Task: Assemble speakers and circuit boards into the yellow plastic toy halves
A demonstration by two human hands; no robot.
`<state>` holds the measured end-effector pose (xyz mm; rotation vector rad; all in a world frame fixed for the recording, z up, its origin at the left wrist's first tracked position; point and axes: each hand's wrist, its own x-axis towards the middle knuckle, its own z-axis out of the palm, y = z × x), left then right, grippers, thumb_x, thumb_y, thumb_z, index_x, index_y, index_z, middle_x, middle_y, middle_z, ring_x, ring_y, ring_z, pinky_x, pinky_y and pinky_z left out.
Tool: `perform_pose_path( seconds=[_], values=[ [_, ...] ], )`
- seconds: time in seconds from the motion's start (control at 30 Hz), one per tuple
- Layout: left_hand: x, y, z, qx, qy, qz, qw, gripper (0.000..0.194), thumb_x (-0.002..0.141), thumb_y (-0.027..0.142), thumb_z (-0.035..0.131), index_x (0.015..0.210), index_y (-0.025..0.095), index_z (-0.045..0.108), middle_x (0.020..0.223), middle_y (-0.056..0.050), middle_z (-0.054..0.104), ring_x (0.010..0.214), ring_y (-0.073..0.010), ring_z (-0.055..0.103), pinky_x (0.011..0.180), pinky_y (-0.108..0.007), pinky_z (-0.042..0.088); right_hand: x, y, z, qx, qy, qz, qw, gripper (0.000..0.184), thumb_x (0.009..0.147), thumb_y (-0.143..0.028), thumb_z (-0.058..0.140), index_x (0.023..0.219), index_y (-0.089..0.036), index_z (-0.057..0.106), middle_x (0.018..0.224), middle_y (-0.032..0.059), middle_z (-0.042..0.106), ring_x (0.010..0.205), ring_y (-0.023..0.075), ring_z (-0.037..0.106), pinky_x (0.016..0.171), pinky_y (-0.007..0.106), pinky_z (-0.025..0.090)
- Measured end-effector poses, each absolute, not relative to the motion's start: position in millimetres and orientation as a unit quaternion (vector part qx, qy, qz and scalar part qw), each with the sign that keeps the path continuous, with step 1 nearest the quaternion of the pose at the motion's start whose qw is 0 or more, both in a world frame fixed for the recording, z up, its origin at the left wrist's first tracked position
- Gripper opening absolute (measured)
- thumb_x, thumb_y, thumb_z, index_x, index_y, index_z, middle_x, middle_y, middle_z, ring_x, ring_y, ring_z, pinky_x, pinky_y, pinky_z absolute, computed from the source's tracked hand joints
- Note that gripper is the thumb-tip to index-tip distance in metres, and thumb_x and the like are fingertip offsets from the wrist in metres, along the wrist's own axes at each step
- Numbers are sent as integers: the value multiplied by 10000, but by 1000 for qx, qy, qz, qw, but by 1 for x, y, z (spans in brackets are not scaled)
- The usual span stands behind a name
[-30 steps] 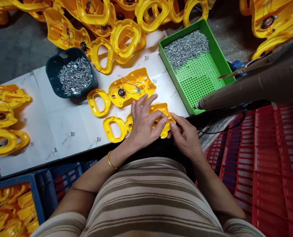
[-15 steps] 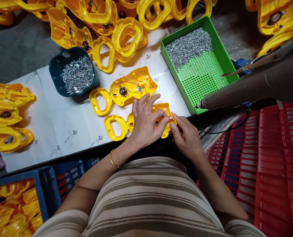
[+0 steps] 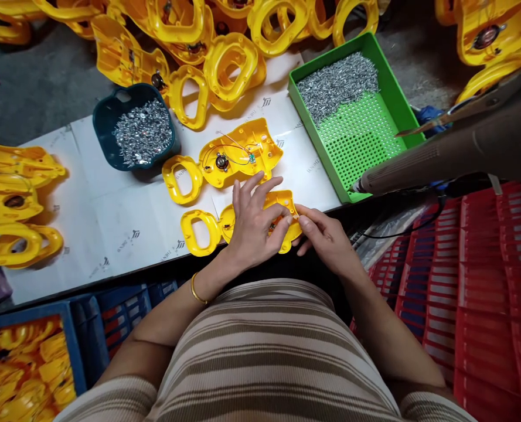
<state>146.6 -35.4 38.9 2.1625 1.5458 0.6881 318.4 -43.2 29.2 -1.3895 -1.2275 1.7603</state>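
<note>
Near the table's front edge lies a yellow plastic shell half (image 3: 283,198) with a ring-shaped handle end (image 3: 188,239). My left hand (image 3: 255,225) is over its middle, thumb and forefinger pinched at the shell's right end, the other fingers raised. Whatever is in that pinch is too small to make out. My right hand (image 3: 326,237) grips the shell's right end between thumb and fingers. Just behind lies a second yellow shell half (image 3: 238,167) with a round dark part (image 3: 221,162), thin wires and a small green circuit board (image 3: 252,158) inside.
A dark teal tub (image 3: 104,143) of small screws stands left; a green perforated tray (image 3: 352,158) of metal pieces stands right. A dark tool arm (image 3: 422,164) reaches over the tray. Yellow shells pile up behind and at left. Blue (image 3: 78,346) and red crates (image 3: 462,281) flank me.
The near shell has shifted slightly left and towards me, its right end tilted a little, with my right hand moving left along with it. My left hand keeps its pinch.
</note>
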Motion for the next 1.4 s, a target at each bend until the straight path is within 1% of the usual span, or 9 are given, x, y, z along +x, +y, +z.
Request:
perform_pose_path(
  seconds=[0.13,0.33,0.57,0.73,0.8,1.0,1.17,1.3,1.4],
  values=[
    [138,-47,39,766,554,248,212,130,909,281,586,849,229,689,1379,-48,560,1375,-277,368,1187,-580,183,315,-41,30,-502,-448,695,254,524,860,-563,616,1204,-168,593,991,57,604,694,121,612,450,206,553],
    [131,-60,52,744,559,297,215,155,927,259,560,853,209,686,1273,-87,623,1182,-244,528,1020,-471,402,307,-44,36,-464,-484,698,251,451,905,-538,569,1155,-163,539,818,13,620,631,104,568,496,201,491],
    [98,-45,60,754,513,298,280,54,879,279,680,873,225,681,1212,-63,681,1088,-221,630,936,-412,510,291,-37,44,-431,-487,721,237,453,889,-552,600,1141,-186,514,897,35,650,703,119,613,547,212,510],
    [78,-19,63,799,462,270,273,426,870,403,706,1228,205,589,1173,-85,694,1026,-201,667,874,-333,548,287,-26,46,-411,-484,738,228,441,879,-542,623,1118,-194,494,929,29,627,694,104,580,529,195,478],
    [74,-8,62,832,423,254,254,435,909,450,644,1270,217,579,1167,-79,686,1025,-196,658,851,-315,539,287,-23,44,-405,-496,735,223,427,894,-529,608,1129,-192,488,880,15,603,673,100,549,520,192,465],
    [74,17,45,886,327,260,204,398,974,527,474,1049,191,673,943,-58,685,844,-164,643,682,-249,498,292,-15,38,-391,-506,734,226,403,910,-503,598,1156,-201,493,814,-10,560,652,93,511,548,192,479],
    [77,33,31,919,283,249,115,468,1015,506,367,935,153,663,904,-84,700,811,-169,656,677,-254,507,294,-7,26,-412,-525,711,223,443,915,-539,564,1193,-197,525,893,30,616,734,135,584,625,247,533],
    [74,41,27,932,272,227,79,448,1020,479,381,1014,129,660,947,-102,708,825,-182,668,694,-273,531,303,3,32,-464,-623,603,180,495,900,-489,622,1317,-232,553,1135,80,647,738,146,595,616,279,530],
    [71,45,26,933,271,232,55,423,1018,462,407,1062,129,663,976,-101,716,851,-195,661,721,-293,538,300,23,57,-515,-733,395,206,343,900,-434,644,1182,-240,674,967,53,699,648,138,570,608,286,482]
  ],
)
